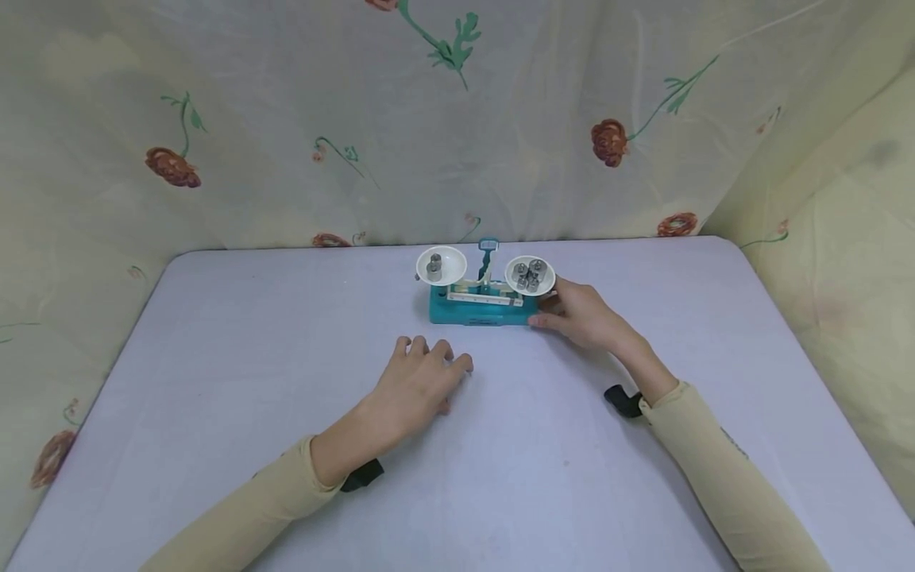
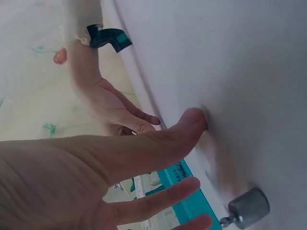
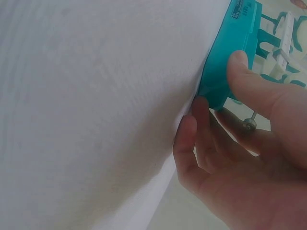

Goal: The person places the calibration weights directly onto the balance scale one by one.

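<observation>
A teal balance scale with two white pans stands on the table. Its left pan bears metal weights; several more weights sit in the right pan. My right hand grips the right end of the scale's base, thumb on the teal front and fingers curled at the end. Short of the scale, my left hand hovers over the table with fingers spread and slightly bent, holding nothing. A knobbed metal weight stands near its fingertips in the left wrist view; in the head view it is hidden.
A pale cloth covers the table. Behind it hangs a flowered curtain. Black wrist mounts stick out below both sleeves.
</observation>
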Available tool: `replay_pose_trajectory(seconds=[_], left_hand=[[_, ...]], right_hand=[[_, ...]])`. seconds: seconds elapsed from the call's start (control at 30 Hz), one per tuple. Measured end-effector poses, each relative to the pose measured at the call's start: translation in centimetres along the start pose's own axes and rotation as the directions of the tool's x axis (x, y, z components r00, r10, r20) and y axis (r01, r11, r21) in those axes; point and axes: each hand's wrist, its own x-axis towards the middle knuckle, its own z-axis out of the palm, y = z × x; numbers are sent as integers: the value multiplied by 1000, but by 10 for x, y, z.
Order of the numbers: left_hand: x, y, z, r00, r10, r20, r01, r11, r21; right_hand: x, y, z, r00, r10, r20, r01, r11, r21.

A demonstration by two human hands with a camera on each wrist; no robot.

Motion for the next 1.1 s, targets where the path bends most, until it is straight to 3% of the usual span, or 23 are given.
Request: replay_pose_trajectory(seconds=[0.3, 0.67, 1.1], left_hand=[[3, -1, 7, 996, 33, -83, -29, 999, 44], [5, -1, 14, 975, 62, -212, -38, 993, 112], [11, -1, 17, 973, 38, -227, -13, 994, 110]], right_hand=[[1, 1, 0, 1000, 1, -2, -1, 1000, 2], [1, 1, 0, 1000, 6, 1, -6, 1000, -4], [0, 0, 0, 1000, 4, 2, -4, 1000, -1]])
